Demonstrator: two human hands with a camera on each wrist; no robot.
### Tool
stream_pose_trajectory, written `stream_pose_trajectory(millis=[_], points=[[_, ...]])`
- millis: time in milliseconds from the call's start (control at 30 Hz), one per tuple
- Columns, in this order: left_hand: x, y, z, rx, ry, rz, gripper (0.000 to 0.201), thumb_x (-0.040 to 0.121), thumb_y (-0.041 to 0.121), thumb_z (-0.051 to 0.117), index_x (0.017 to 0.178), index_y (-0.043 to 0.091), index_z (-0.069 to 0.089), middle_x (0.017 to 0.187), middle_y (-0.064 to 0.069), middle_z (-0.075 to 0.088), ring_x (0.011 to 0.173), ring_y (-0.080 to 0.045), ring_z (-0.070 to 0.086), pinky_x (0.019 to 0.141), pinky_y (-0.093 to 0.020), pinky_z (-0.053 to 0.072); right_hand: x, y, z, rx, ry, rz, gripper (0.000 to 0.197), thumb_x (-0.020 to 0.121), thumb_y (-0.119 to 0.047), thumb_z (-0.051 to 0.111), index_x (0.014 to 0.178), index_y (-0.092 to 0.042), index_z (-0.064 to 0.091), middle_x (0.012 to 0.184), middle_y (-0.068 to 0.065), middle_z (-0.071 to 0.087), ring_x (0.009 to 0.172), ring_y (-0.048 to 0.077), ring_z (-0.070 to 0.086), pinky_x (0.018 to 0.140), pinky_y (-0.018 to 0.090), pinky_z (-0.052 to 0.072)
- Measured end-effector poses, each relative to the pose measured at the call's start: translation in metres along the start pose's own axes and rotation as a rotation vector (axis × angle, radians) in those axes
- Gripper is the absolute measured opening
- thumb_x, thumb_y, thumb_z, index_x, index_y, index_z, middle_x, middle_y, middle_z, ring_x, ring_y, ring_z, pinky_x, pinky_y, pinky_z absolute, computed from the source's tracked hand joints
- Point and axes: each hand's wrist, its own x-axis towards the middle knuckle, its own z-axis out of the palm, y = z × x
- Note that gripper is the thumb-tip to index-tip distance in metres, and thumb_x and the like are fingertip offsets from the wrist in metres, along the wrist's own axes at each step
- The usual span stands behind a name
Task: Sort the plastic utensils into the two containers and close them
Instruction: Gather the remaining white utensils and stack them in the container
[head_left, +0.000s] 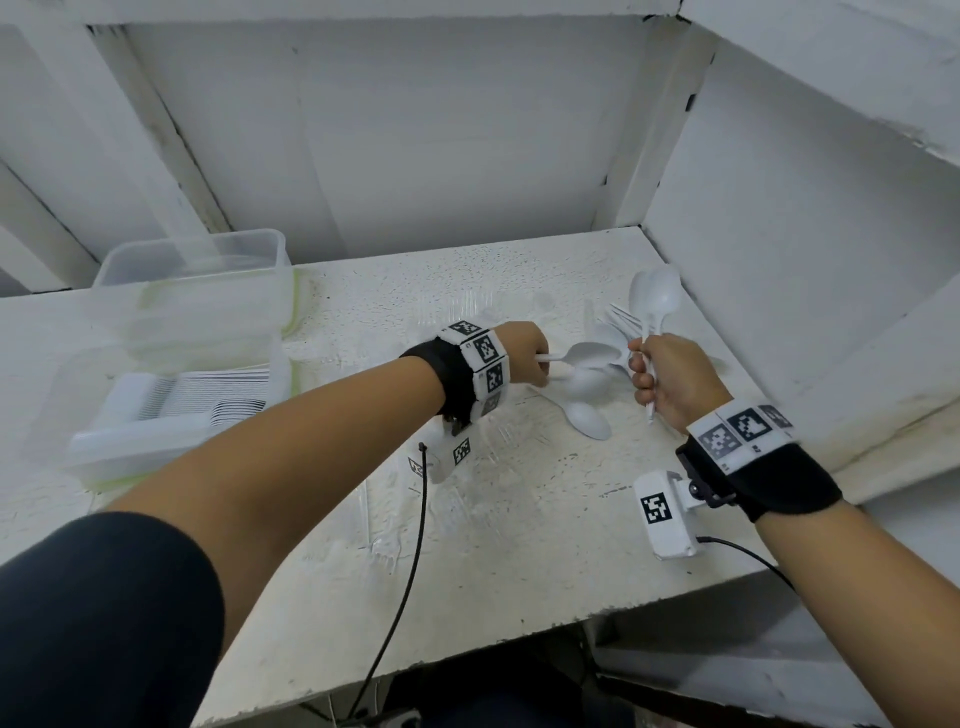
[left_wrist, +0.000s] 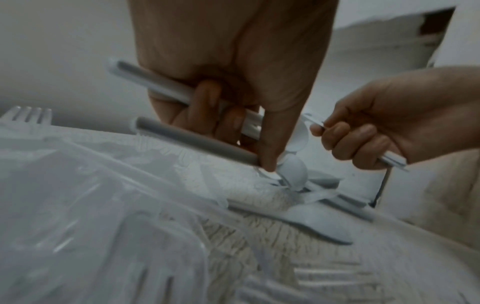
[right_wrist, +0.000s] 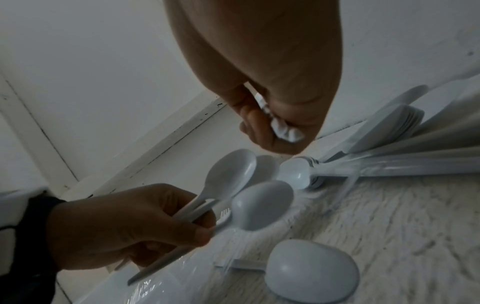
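Note:
My left hand (head_left: 537, 366) grips the handles of white plastic spoons (head_left: 592, 356), their bowls pointing right just above the table. In the left wrist view its fingers (left_wrist: 207, 102) curl round the handles while the index finger reaches down onto a spoon (left_wrist: 293, 170) in the pile. My right hand (head_left: 644, 374) holds a bunch of spoons (head_left: 655, 296) upright in a fist; the handle ends (right_wrist: 285, 133) poke out below it. A loose spoon (head_left: 589, 418) lies bowl-down between the hands. Forks (head_left: 621, 318) lie behind them.
At the left stand two clear containers: a deep one (head_left: 197, 275) at the back and a nearer one (head_left: 156, 441) holding stacked utensils. More stacked spoons (right_wrist: 387, 131) lie by the right wall. White walls close in the table (head_left: 519, 545) behind and right.

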Motion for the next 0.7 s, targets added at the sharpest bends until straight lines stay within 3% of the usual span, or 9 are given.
stream_pose_trajectory(millis=[100,233,367,467,567,700], points=[[-0.010,-0.007,-0.009,-0.086,0.081,-0.023,0.021,0.089,0.018,0.058,0.100,0.003,0.067,0.084,-0.003,0.059,0.075,-0.014,0.052,0.056,-0.015,0.035,-0.005,-0.004,0.002,-0.082,0.030,-0.080,0.017,0.093,-0.009,0.042,0.077,-0.015,0.044,0.063,0.000,0.035,0.030,0.003,0.026,0.033,0.011,0.019],[-0.031,-0.022,-0.022,-0.188,0.181,-0.056,0.018,0.089,0.019,0.056,0.087,0.009,0.071,0.067,0.005,0.055,0.059,-0.005,0.045,0.052,-0.017,0.032,-0.010,0.003,0.009,-0.331,0.002,-0.140,0.024,0.091,-0.014,0.049,0.069,-0.016,0.042,0.062,0.001,0.033,0.044,0.011,0.026,0.033,0.013,0.019],[-0.050,-0.039,-0.018,-0.197,0.171,-0.140,0.022,0.089,0.020,0.054,0.082,0.011,0.073,0.065,0.008,0.057,0.058,-0.006,0.046,0.053,-0.018,0.034,-0.013,0.015,0.022,-0.509,-0.074,-0.112,0.009,0.090,-0.014,0.052,0.082,-0.009,0.051,0.063,0.004,0.035,0.046,0.014,0.028,0.038,0.018,0.021],[-0.060,-0.048,-0.011,-0.179,0.138,-0.172,0.023,0.089,0.019,0.053,0.082,0.011,0.073,0.075,0.004,0.064,0.065,-0.009,0.051,0.057,-0.020,0.037,-0.016,0.019,0.035,-0.510,-0.108,-0.052,0.005,0.089,-0.012,0.052,0.091,-0.008,0.055,0.062,0.004,0.035,0.047,0.013,0.027,0.036,0.016,0.020],[-0.069,-0.050,-0.010,-0.215,0.167,-0.176,0.021,0.091,0.019,0.052,0.080,0.012,0.069,0.065,0.008,0.057,0.057,-0.005,0.045,0.051,-0.018,0.032,-0.024,0.020,0.050,-0.406,-0.149,-0.011,0.004,0.088,-0.010,0.055,0.089,-0.007,0.057,0.062,0.002,0.038,0.044,0.011,0.027,0.034,0.015,0.020],[-0.079,-0.054,-0.011,-0.514,0.240,-0.211,0.016,0.093,0.017,0.050,0.086,0.013,0.064,0.074,0.009,0.064,0.053,-0.004,0.044,0.050,-0.020,0.034,-0.037,0.020,0.073,-0.204,-0.209,-0.032,0.012,0.091,-0.019,0.056,0.084,-0.009,0.057,0.074,0.003,0.056,0.032,0.003,0.030,0.031,0.014,0.023]])
